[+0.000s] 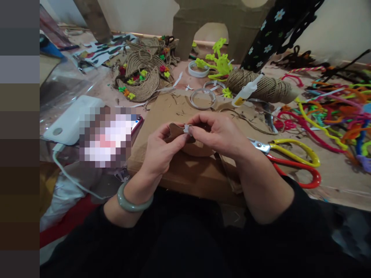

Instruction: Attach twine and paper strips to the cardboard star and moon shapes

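Observation:
Between thumb and fingers, my left hand (162, 146) is closed on a small cut piece of brown cardboard (175, 132). My right hand (218, 133) pinches at a small white scrap, perhaps tape or paper (187, 128), against the cardboard's right edge. Whether that scrap is stuck to the cardboard I cannot tell. Both hands are above a large cardboard box (162, 110). Right of my right wrist lie scissors (292, 154) with one yellow and one red handle. A small glue bottle (246, 90) leans behind my right hand.
Tape rings (203, 99) and a spool of twine (261, 85) sit behind the box. Coiled twine pieces with coloured flowers (142, 73) are at the back left. Colourful pipe cleaners (333, 116) spread at the right. A white power bank (75, 119) and a phone (107, 139) lie left.

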Available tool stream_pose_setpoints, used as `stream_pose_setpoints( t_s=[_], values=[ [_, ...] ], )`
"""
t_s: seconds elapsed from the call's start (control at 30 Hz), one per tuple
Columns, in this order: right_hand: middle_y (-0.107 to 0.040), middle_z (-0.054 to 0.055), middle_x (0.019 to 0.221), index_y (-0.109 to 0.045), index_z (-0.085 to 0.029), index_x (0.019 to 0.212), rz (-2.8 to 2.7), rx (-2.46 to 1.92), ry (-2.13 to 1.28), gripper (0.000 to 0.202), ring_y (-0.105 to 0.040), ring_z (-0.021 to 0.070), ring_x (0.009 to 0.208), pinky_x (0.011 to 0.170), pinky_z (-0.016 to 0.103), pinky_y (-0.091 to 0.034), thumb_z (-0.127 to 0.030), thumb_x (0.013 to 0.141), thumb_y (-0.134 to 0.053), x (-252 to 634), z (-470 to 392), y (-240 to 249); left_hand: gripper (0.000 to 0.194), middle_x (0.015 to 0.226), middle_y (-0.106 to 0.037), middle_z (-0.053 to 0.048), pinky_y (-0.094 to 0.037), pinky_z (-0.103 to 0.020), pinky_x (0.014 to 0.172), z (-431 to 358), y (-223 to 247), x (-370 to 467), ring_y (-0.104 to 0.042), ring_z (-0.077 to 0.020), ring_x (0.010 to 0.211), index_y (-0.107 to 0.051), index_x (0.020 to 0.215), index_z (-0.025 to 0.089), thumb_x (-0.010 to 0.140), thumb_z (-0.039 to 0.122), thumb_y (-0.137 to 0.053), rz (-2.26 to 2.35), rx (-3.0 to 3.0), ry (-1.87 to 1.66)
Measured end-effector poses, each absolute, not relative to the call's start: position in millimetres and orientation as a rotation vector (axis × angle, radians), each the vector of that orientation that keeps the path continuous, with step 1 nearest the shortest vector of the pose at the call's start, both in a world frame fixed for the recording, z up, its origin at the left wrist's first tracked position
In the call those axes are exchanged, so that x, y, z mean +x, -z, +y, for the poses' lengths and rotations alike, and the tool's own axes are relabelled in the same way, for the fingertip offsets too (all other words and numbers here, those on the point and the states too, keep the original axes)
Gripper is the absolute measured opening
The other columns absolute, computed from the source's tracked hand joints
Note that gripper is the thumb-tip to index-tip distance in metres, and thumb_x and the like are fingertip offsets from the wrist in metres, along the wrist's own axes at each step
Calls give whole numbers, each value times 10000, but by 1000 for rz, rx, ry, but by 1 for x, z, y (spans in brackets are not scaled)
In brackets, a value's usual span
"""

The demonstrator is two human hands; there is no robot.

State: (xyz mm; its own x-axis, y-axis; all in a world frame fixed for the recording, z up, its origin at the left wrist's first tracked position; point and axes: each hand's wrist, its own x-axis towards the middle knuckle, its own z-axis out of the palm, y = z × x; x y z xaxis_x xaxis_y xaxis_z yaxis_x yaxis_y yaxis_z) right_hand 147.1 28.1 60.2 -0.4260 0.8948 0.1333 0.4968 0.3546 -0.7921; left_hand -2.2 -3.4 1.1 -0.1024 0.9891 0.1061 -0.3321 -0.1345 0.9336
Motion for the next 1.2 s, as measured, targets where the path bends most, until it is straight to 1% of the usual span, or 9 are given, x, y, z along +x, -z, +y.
stream_pose_setpoints(
  t_s=[0.27, 0.37, 0.47, 0.53, 0.63, 0.77, 0.87, 1.07, 1.2],
  values=[
    [-667, 7, 801, -680, -166, 995, -1997, -1088, -881, 281, -548, 101, 685, 640, 253, -427, -380, 832, -600, 151, 32, -54, 232, 789, -723, 11, -555, -253, 702, -2, -3, -1, -672, -119, 685, -713, 835, 203, 663, 307, -830, 940, 913, -1478],
    [-662, 13, 823, -684, -174, 937, -2008, -1039, -796, 214, -558, 108, 720, 672, 262, -439, -343, 833, -604, 151, 32, -51, 261, 811, -731, 11, -558, -245, 712, -2, -3, -2, -674, -118, 710, -720, 846, 208, 638, 304, -845, 956, 914, -1470],
    [-657, 18, 836, -676, -181, 852, -2049, -1009, -742, 136, -563, 115, 748, 674, 261, -439, -288, 825, -595, 150, 32, -52, 255, 756, -718, 16, -553, -229, 676, -3, -3, -2, -662, -112, 682, -717, 809, 198, 624, 306, -854, 977, 935, -1437],
    [-654, 21, 837, -661, -181, 818, -2064, -1008, -728, 110, -566, 122, 766, 670, 258, -436, -255, 820, -580, 150, 31, -53, 250, 727, -710, 18, -556, -229, 659, -4, -3, -1, -657, -113, 666, -708, 784, 192, 625, 320, -853, 982, 949, -1421],
    [-642, 21, 820, -634, -173, 802, -2059, -1041, -733, 100, -556, 121, 754, 673, 262, -430, -233, 822, -556, 149, 31, -54, 252, 762, -724, 4, -568, -244, 677, -4, -3, -1, -671, -128, 691, -706, 789, 189, 649, 352, -838, 978, 980, -1410],
    [-602, 2, 755, -596, -177, 847, -1944, -1091, -811, 121, -519, 105, 690, 665, 266, -423, -254, 865, -505, 149, 33, -51, 229, 815, -744, -7, -575, -257, 729, -4, -2, -1, -687, -135, 736, -722, 852, 201, 700, 350, -807, 961, 1001, -1419],
    [-581, -7, 741, -572, -195, 868, -1848, -1112, -859, 137, -514, 106, 687, 667, 269, -428, -292, 896, -480, 148, 35, -48, 231, 841, -748, -11, -576, -261, 740, -4, -1, -2, -687, -138, 757, -729, 869, 208, 699, 341, -811, 968, 1000, -1412],
    [-558, -8, 746, -566, -205, 886, -1815, -1141, -862, 167, -518, 114, 712, 683, 273, -430, -343, 906, -474, 146, 36, -44, 230, 825, -740, -4, -569, -255, 721, -4, 1, -2, -680, -136, 747, -728, 848, 211, 682, 340, -821, 982, 989, -1406],
    [-559, -10, 748, -570, -201, 888, -1843, -1139, -842, 153, -500, 106, 686, 674, 272, -422, -331, 896, -492, 146, 35, -43, 200, 832, -740, 1, -564, -249, 735, -4, 0, -1, -676, -129, 754, -730, 857, 213, 706, 323, -803, 957, 987, -1411]
  ],
)
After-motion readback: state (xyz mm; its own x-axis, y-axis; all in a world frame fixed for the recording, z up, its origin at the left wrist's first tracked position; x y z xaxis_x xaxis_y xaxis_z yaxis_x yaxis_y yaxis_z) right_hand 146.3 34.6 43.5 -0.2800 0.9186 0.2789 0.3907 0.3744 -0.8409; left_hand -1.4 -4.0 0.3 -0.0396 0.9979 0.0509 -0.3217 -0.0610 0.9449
